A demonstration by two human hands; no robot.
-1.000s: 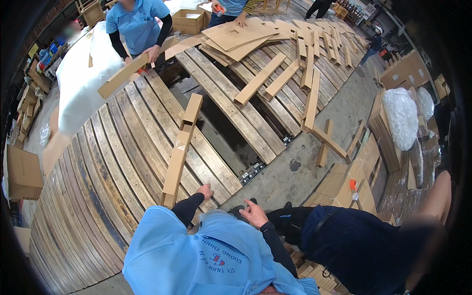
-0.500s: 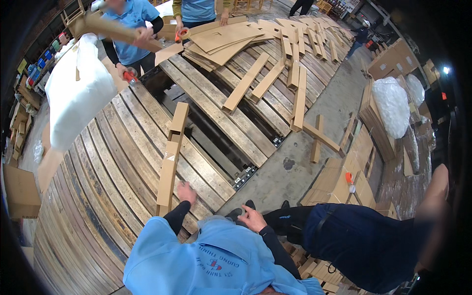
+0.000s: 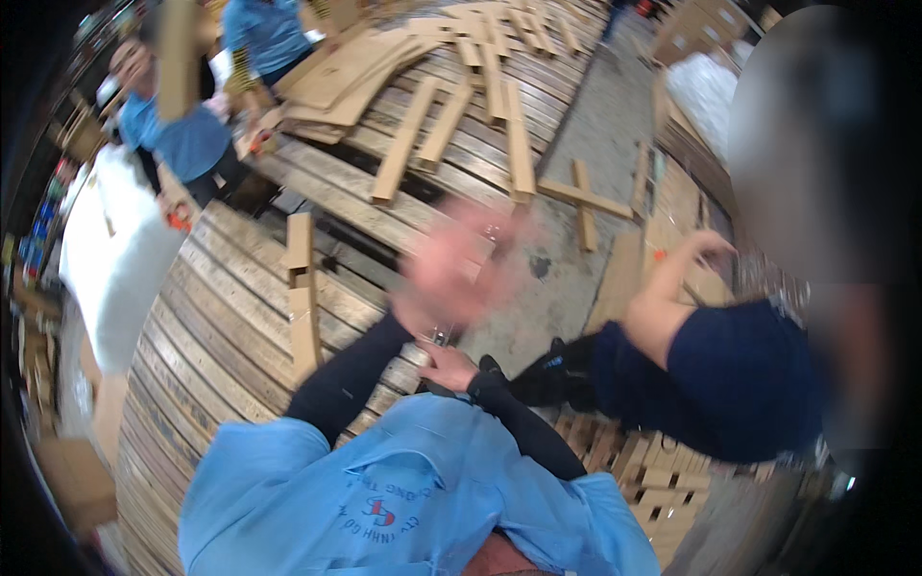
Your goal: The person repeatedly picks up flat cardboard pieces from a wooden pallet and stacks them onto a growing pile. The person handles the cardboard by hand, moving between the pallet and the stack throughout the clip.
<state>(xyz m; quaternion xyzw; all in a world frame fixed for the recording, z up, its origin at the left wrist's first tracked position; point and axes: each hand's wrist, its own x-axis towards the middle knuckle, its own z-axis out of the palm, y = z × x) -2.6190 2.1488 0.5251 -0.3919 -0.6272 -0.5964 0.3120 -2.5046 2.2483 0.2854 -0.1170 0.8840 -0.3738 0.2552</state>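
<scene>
My left hand [image 3: 466, 264] is raised in front of me over the slatted wooden table [image 3: 192, 355], smeared by motion. Its fingers cannot be made out, and nothing held shows clearly. A shiny band, perhaps a wristwatch [image 3: 439, 336], circles my left wrist below the dark sleeve cuff. Just under it is my right hand [image 3: 448, 367], fingers stretched toward the left wrist; whether they touch it is unclear. Left of my left forearm, a long folded cardboard box [image 3: 303, 317] lies on the slats, apart from both hands.
Several narrow cardboard boxes [image 3: 447, 130] and flat cardboard sheets [image 3: 336, 82] lie across the far table. Co-workers in blue shirts [image 3: 187, 144] stand at its far left by a white wrapped bundle [image 3: 120, 259]. A person in dark blue [image 3: 740, 370] is close on my right.
My left hand has risen from beside the cardboard box toward the middle. My right hand has come to the left wrist. The view has shifted; the person on the right has moved an arm.
</scene>
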